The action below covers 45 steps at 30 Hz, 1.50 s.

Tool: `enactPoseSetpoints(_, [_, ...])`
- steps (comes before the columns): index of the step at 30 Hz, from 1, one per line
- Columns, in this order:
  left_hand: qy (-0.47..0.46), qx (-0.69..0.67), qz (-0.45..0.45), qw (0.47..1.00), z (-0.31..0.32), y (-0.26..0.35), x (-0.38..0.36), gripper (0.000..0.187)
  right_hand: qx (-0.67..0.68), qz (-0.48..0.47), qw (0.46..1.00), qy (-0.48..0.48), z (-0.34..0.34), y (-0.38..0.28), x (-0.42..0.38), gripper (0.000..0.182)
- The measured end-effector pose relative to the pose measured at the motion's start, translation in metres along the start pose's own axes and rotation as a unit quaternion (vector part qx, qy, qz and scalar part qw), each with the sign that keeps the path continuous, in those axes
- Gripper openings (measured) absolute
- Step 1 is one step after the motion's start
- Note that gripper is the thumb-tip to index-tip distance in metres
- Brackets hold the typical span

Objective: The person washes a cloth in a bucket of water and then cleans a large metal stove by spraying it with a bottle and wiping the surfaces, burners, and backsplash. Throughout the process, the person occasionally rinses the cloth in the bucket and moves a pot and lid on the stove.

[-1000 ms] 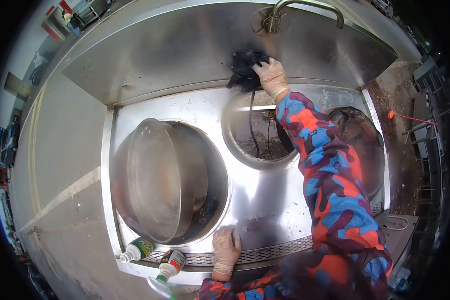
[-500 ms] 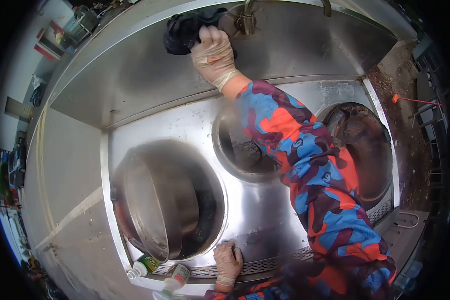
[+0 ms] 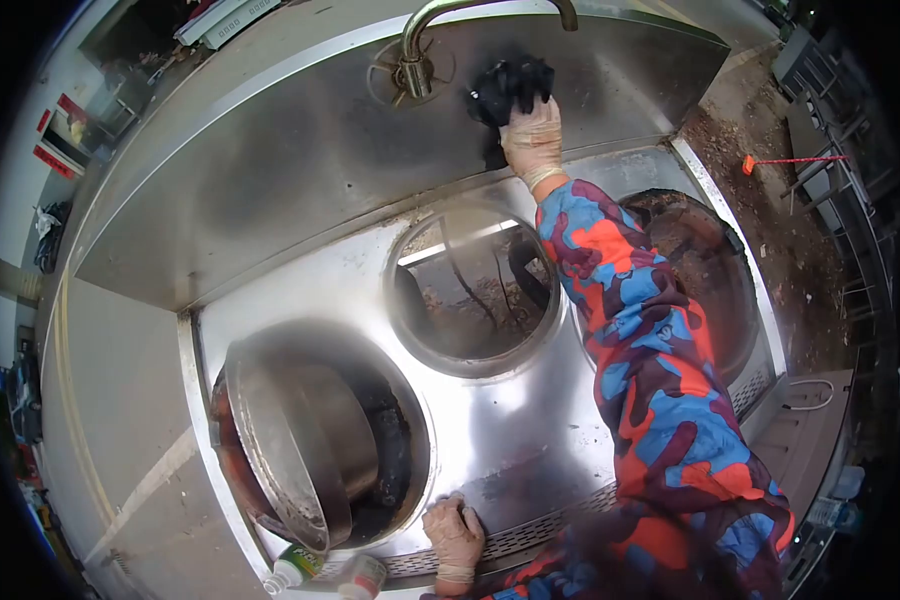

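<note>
My right hand, in a pale thin glove, is closed on a bunched black cloth. It presses the cloth against the upright steel back panel, to the right of the curved faucet. My left hand, gloved too, rests on the front edge of the steel stove top, fingers lying on the metal with nothing in them. Left of that hand, a large metal pot sits tilted in the left burner opening. My right sleeve partly covers the right opening.
A round middle opening shows the ground below. The right opening has a dark, burnt rim. Two bottles, one with a green label and one whitish, stand by the front left edge. A perforated strip runs along the front.
My right hand has moved the black cloth across the back panel, from left of the faucet to its right. My left hand stays at the front edge. The view has shifted.
</note>
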<state>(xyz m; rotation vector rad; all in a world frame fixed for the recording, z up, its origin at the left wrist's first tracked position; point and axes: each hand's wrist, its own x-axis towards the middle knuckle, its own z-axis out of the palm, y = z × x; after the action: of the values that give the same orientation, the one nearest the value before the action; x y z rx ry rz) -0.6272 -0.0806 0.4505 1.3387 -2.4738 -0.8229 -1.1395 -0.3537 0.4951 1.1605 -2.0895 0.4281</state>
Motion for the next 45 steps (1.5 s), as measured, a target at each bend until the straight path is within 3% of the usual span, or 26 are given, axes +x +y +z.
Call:
enactPoseSetpoints(1, [-0.011,-0.003,-0.010,1.000,0.000,0.000,-0.002,0.027,0.020,0.131,0.983,-0.129,-0.020,0.005,0.014,0.061])
enactPoseSetpoints(3, [0.000,-0.005,-0.006,1.000,0.005,-0.005,-0.003,0.027,0.057,0.215,0.973,0.061,-0.001,0.010,0.031,0.064])
enactPoseSetpoints(5, [0.001,-0.004,-0.002,1.000,0.007,-0.003,-0.008,0.027,0.252,0.285,0.893,0.241,-0.002,-0.007,0.056,0.068])
enactPoseSetpoints(7, [0.025,0.008,0.013,1.000,0.007,-0.002,-0.005,0.027,0.315,0.224,0.902,0.192,-0.040,-0.061,0.052,0.072])
enactPoseSetpoints(8, [0.005,0.013,0.001,1.000,0.008,-0.002,-0.006,0.028,0.132,0.136,0.969,0.160,-0.020,-0.079,0.049,0.071])
enactPoseSetpoints(9, [-0.002,0.018,0.005,1.000,0.008,-0.002,-0.006,0.028,0.137,0.063,0.984,0.094,-0.035,-0.088,0.049,0.070])
enactPoseSetpoints(11, [0.026,0.028,0.015,0.999,0.011,0.002,-0.005,0.027,0.149,0.072,0.985,0.056,-0.038,-0.068,0.051,0.066])
enactPoseSetpoints(13, [0.066,0.040,0.026,0.997,0.025,-0.005,-0.012,0.025,0.110,-0.095,0.982,0.117,-0.028,-0.034,0.050,0.064])
enactPoseSetpoints(14, [0.068,0.046,0.018,0.996,0.024,-0.003,-0.014,0.024,0.051,-0.084,0.994,0.041,-0.027,-0.016,0.045,0.065])
enactPoseSetpoints(16, [0.075,0.042,0.009,0.996,0.021,0.009,-0.005,0.022,-0.024,0.035,0.999,0.026,-0.012,0.029,0.040,0.062])
enactPoseSetpoints(18, [0.089,0.063,0.007,0.994,0.024,0.017,-0.006,0.019,0.066,0.164,0.979,0.106,0.016,0.110,0.035,0.066])
enactPoseSetpoints(21, [0.091,0.059,-0.030,0.994,0.035,0.012,-0.007,0.017,0.345,0.440,0.791,0.247,0.074,0.242,0.028,0.065])
enactPoseSetpoints(24, [0.070,0.057,-0.023,0.996,0.033,0.008,-0.008,0.014,0.434,0.604,0.663,0.087,0.096,0.326,0.024,0.052])
enactPoseSetpoints(25, [0.058,0.090,-0.055,0.993,0.042,-0.008,-0.021,0.022,0.477,0.566,0.666,0.099,0.055,0.296,0.024,0.055])
enactPoseSetpoints(26, [0.047,0.126,-0.083,0.987,0.047,-0.019,-0.029,0.031,0.369,0.556,0.743,0.059,0.002,0.249,0.031,0.059])
enactPoseSetpoints(27, [0.050,0.128,-0.076,0.988,0.051,-0.021,-0.027,0.031,0.362,0.311,0.842,0.252,0.048,0.239,0.024,0.066])
enactPoseSetpoints(29, [0.038,0.132,-0.068,0.988,0.046,-0.019,-0.026,0.027,0.269,0.234,0.923,0.142,0.023,0.150,0.015,0.071])
enactPoseSetpoints(31, [0.025,0.153,-0.066,0.986,0.040,-0.012,-0.021,0.026,0.184,-0.008,0.982,-0.042,-0.011,0.103,0.017,0.065])
enactPoseSetpoints(33, [0.031,0.132,-0.090,0.987,0.045,-0.021,-0.022,0.028,0.081,-0.189,0.978,-0.020,-0.005,0.091,0.033,0.056])
enactPoseSetpoints(36, [0.034,0.136,-0.107,0.984,0.046,-0.017,-0.020,0.027,0.052,-0.128,0.987,-0.077,-0.023,0.135,0.056,0.051])
enactPoseSetpoints(38, [0.052,0.141,-0.105,0.983,0.046,-0.014,-0.020,0.026,-0.070,0.016,0.995,-0.069,-0.033,0.190,0.064,0.060])
enactPoseSetpoints(39, [0.041,0.138,-0.107,0.984,0.045,-0.013,-0.018,0.026,-0.081,0.108,0.991,0.011,-0.013,0.223,0.068,0.066])
enactPoseSetpoints(40, [0.030,0.136,-0.108,0.984,0.043,-0.010,-0.015,0.025,0.019,0.156,0.976,0.149,0.013,0.258,0.072,0.071])
enactPoseSetpoints(41, [0.024,0.135,-0.107,0.985,0.041,-0.011,-0.016,0.025,0.272,0.231,0.908,0.220,0.006,0.283,0.077,0.073])
enactPoseSetpoints(42, [0.021,0.135,-0.107,0.985,0.042,-0.011,-0.016,0.025,0.278,0.300,0.875,0.260,0.001,0.291,0.079,0.071])
enactPoseSetpoints(45, [0.016,0.137,-0.105,0.985,0.044,-0.010,-0.014,0.025,0.315,0.302,0.847,0.303,0.000,0.257,0.091,0.065])
